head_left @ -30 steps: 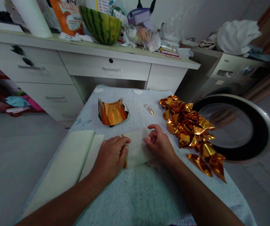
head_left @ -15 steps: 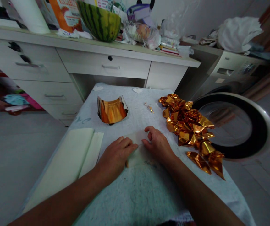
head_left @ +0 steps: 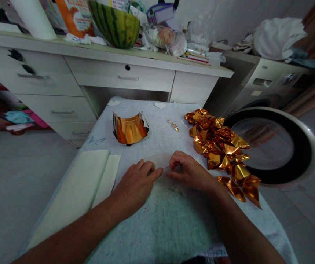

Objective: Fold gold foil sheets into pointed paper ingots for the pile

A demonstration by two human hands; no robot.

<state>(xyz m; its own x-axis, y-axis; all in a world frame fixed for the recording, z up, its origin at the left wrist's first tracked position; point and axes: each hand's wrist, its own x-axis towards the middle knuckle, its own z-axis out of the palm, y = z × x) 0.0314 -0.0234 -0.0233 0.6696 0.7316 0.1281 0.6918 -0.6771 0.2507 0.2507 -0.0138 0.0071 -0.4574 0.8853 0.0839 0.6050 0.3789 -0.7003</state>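
Note:
A thin, pale, see-through sheet of paper (head_left: 160,189) lies on the cloth-covered table between my hands. Its left part is pressed under my left hand (head_left: 138,180), whose fingers are curled with thumb and forefinger together at the paper's raised edge. My right hand (head_left: 189,171) has its fingers bent and pinches the same edge from the other side. Left of my left hand lies a stack of folded pale paper (head_left: 72,194). Beyond the hands stands a curved stack of copper-gold foil sheets (head_left: 131,130). Small gold scraps (head_left: 175,127) lie to its right.
A heap of folded shiny gold foil pieces (head_left: 220,141) covers the table's right side. Close behind it is the open round door (head_left: 306,146) of a washing machine. A white desk (head_left: 102,68) borders the far side, with half a watermelon (head_left: 116,25) and bags on top.
My right hand has curled its fingers more and its wrist has shifted slightly right. The paper's edge now shows as a raised line between both hands. The left hand has barely moved.

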